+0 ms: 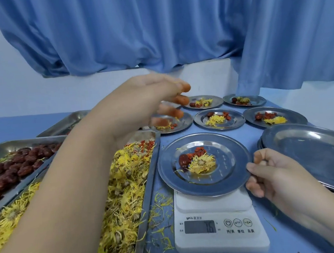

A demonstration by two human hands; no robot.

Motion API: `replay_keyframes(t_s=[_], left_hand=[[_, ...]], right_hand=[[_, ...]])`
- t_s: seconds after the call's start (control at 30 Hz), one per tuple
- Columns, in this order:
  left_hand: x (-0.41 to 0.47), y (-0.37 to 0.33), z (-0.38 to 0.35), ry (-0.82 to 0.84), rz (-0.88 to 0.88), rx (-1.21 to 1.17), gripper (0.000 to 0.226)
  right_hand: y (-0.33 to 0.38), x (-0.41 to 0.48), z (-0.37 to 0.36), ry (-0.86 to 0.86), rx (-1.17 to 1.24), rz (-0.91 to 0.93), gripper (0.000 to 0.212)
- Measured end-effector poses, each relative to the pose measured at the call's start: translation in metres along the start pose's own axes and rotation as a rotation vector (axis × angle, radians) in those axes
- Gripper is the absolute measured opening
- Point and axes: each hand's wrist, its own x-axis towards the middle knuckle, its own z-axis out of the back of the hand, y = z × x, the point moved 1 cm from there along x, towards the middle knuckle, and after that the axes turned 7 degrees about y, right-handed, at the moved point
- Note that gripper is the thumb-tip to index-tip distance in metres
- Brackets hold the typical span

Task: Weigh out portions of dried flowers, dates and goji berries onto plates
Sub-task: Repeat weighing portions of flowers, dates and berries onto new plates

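Clearly, scale point(220, 225) reads 76; right hand point(270, 175) fingers pinch plate point(226, 183) rim, left hand point(140, 106) spread empty.

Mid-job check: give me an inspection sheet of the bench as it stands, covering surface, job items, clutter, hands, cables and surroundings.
Surface: blue table, loose yellow petals strewn left of the scale.
Job's things: plate on the white scale, holding one date, goji berries and a dried flower; five filled plates behind; stack of empty plates at right; trays of dates and flowers at left.
Clutter: only the spilled petals.
Grippers: right hand grips the plate's right rim; left hand raised over the trays, blurred, grip unclear.
Cables: nothing seen.
Surroundings: blue curtain, white wall.
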Motion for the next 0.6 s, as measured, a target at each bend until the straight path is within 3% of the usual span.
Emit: replay_keyframes(t_s=[0.13, 0.33, 0.6], left_hand=[[-0.007, 0.016, 0.02, -0.091, 0.042, -0.092, 0.017], [-0.012, 0.014, 0.039, -0.182, -0.011, -0.154, 0.018], [-0.007, 0.033, 0.049, -0.266, 0.015, -0.34, 0.021]], right_hand=[[0.008, 0.002, -0.004, 0.002, 0.057, 0.019, 0.025], [0.022, 0.026, -0.018, -0.018, 0.127, 0.014, 0.023], [0.047, 0.131, -0.05, -0.076, 0.137, 0.001, 0.024]])
